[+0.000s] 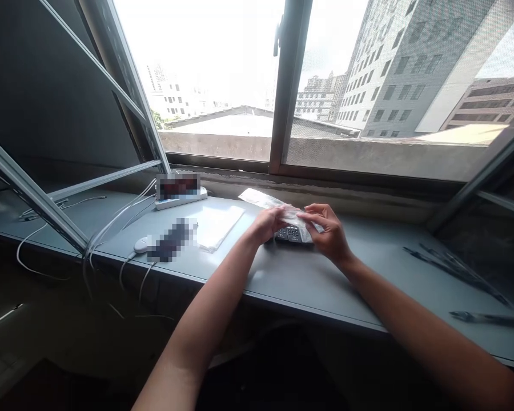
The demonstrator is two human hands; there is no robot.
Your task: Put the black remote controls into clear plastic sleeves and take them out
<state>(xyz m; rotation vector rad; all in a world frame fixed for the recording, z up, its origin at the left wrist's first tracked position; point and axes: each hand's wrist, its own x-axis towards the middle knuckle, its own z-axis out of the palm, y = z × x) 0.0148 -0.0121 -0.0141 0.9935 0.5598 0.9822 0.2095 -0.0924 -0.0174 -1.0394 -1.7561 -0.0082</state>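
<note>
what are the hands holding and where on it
Both hold a clear plastic bag over a dark keypad device on the desk. The left hand and the right hand each pinch the bag's near end; exact finger contact is unclear.

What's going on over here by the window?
A person sits at a grey desk under the window, holding a clear plastic bag with both hands. The left hand and right hand grip it just above a small dark keypad device lying on the desk. To the left lie a flat stack of clear bags, a white mouse and a white power strip with white cables.
</note>
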